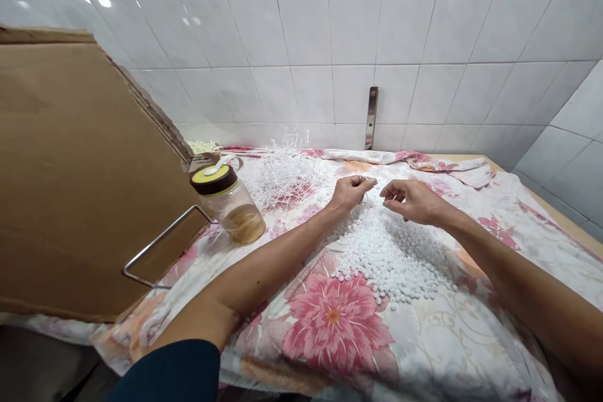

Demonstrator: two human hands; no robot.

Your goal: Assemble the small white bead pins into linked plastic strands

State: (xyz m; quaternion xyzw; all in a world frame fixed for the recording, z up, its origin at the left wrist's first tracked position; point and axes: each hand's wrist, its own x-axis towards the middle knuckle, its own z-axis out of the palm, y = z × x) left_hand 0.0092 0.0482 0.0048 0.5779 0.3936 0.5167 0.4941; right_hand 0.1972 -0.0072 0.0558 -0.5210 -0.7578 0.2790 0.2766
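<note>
In the head view, a thin white piece [367,197] is pinched between the thumb and forefinger of the left hand [350,193]. Only a short end of it can be seen below the fingertips, and this end is pointed down towards the heap of small white pieces [398,260]; its full long axis is hidden by the fingers. The right hand [412,202] is placed just beside, with the fingers curled and directed to the left hand; whether anything is held in it cannot be told. The heap is spread beneath and in front of both hands, drawn out towards the near right. A loose tangle of thin white sticks [287,179] is laid beyond the left forearm, its sticks turned in many directions. On the left side, room is limited by the jar with a yellow and black lid [240,220] and by the cardboard box [89,169]. More open room is given by the flowered cloth [334,326] at the right, up to the wooden table edge [565,213]. The far side is closed by the tiled wall [301,25].
</note>
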